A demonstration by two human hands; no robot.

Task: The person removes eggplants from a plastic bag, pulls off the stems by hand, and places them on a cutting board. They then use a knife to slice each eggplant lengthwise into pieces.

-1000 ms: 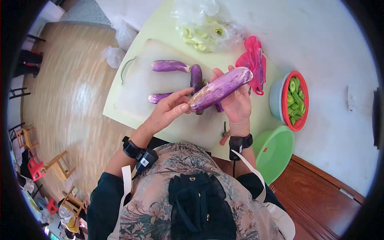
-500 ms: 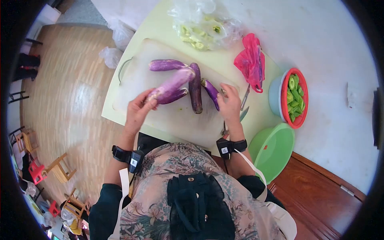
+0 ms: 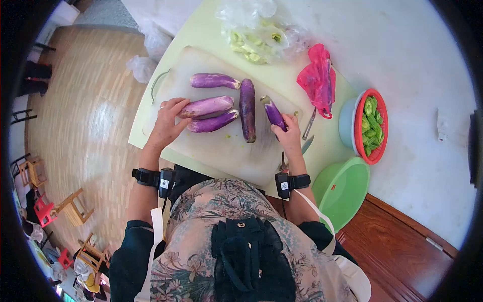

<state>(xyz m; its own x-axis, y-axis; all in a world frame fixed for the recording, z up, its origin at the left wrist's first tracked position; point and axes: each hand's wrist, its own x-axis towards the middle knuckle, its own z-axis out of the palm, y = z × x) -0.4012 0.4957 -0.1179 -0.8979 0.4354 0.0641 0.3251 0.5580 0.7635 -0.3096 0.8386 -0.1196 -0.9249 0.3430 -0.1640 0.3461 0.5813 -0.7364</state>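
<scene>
Several purple eggplants lie on a white cutting board. My left hand has its fingers around the left end of a pale purple eggplant, which lies just above a darker one. Another eggplant rests at the top of the board, and a dark one lies lengthwise in the middle. On the right, my right hand grips the lower end of a short eggplant. A knife and scissors are partly hidden by my right wrist.
Behind the board are a clear plastic bag with green pieces and a pink bag. A red basket of cut green vegetables sits at the right, above a green basin. Stools stand on the floor at left.
The pale eggplant has gone from raised and slanting to lying flat beside the others, with my left hand at its end. My right hand has closed on the short eggplant, which has shifted slightly right.
</scene>
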